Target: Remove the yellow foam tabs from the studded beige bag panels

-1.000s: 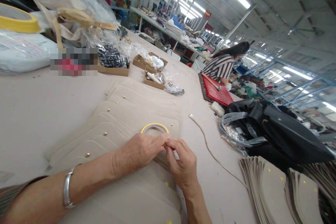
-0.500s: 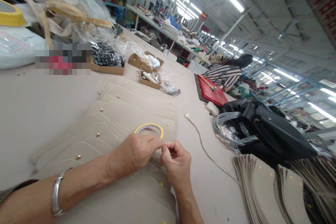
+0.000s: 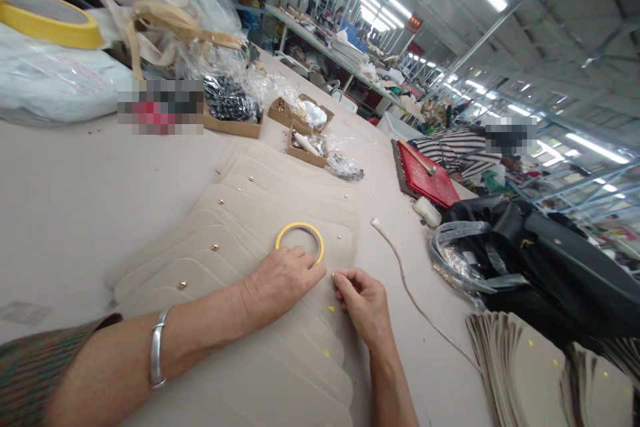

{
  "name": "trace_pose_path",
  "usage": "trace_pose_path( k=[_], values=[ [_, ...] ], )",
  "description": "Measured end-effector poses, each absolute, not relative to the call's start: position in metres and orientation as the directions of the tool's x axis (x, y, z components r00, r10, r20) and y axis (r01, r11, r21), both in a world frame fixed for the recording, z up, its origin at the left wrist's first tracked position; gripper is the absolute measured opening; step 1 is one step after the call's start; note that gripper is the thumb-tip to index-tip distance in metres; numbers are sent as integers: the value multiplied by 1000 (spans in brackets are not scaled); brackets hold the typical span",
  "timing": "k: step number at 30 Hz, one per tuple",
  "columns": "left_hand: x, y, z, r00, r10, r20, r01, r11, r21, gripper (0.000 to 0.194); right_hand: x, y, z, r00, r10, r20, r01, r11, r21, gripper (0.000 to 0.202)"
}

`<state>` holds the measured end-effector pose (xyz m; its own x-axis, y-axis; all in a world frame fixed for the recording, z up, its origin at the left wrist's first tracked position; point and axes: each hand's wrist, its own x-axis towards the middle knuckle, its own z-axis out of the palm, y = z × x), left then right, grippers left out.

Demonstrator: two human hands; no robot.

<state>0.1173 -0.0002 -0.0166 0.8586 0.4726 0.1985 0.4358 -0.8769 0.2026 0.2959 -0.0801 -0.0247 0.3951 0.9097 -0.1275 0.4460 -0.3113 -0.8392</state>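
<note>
Fanned beige panels with small metal fittings lie on the table. My left hand, its wrist in a silver bangle, rests over them with its fingers closed on the lower edge of a yellow tape roll. Just to its right, my right hand pinches something tiny between thumb and forefinger, too small to name. A narrow gap separates the two hands. Small yellow tape pieces stick to the panels below.
Cardboard boxes of fittings stand beyond the panels. At the right are a cord, a red board with a hammer, black bags and stacked beige pieces. A person in stripes is behind.
My hands have come apart from touching fingertips. The view has shifted, so the table's contents appear farther right, and more of the yellow tape roll shows.
</note>
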Motion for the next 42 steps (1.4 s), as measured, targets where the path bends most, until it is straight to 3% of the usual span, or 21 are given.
trace_pose_path(
  k=[6,9,12,16,22,28,35,42],
  values=[
    [116,-2,-15,863,464,198,422,-879,223,9,287,-73,-23,323,942,90,716,-181,-674,22],
    [115,-2,-16,862,465,203,423,-879,219,9,289,-73,-26,363,926,100,733,-218,-645,22],
    [114,-2,-16,864,468,187,432,-878,205,8,294,-80,-28,441,896,48,659,-287,-696,24],
    [114,-1,-16,861,480,167,448,-873,194,8,296,-91,-29,402,915,13,613,-259,-746,28],
    [114,0,-17,859,478,181,444,-873,201,11,282,-86,-32,404,904,141,768,-252,-590,27],
    [109,4,-10,907,379,181,345,-918,195,16,283,-76,-26,320,937,141,840,-212,-500,24],
    [102,15,-7,886,411,215,316,-875,367,10,291,-90,-9,203,973,-109,771,-228,-594,18],
    [105,9,-13,914,383,133,342,-905,253,19,300,-92,-23,353,934,-56,600,-272,-752,22]
  ],
)
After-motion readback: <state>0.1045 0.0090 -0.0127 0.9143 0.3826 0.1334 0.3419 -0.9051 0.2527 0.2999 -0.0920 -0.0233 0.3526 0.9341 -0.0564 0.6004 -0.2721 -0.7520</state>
